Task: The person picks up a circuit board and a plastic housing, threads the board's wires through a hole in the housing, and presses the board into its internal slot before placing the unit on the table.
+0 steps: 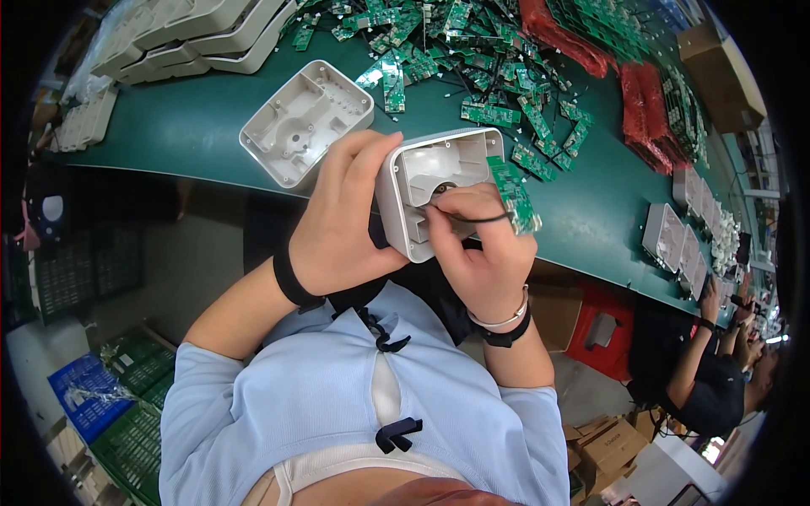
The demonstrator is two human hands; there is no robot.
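Note:
My left hand (342,223) is wrapped round the left side of a white plastic housing (405,160), tilted so that its hollow inside faces me. Inside the housing, the fingers of my right hand (481,244) pinch a thin black cable (481,221) near a round opening. From that cable a green circuit board (515,198) hangs beside my right knuckles, at the housing's right edge. My fingertips partly hide the cable's end. Behind my left hand, a second white housing (295,139) lies on the green table (194,143) with its hollow side up.
A heap of green circuit boards (489,67) with black cables covers the table's far side. Stacked white housings (202,38) stand far left. Red bubble-wrap packs (645,118) and more white housings (666,236) lie at right. Another person (709,371) sits further right.

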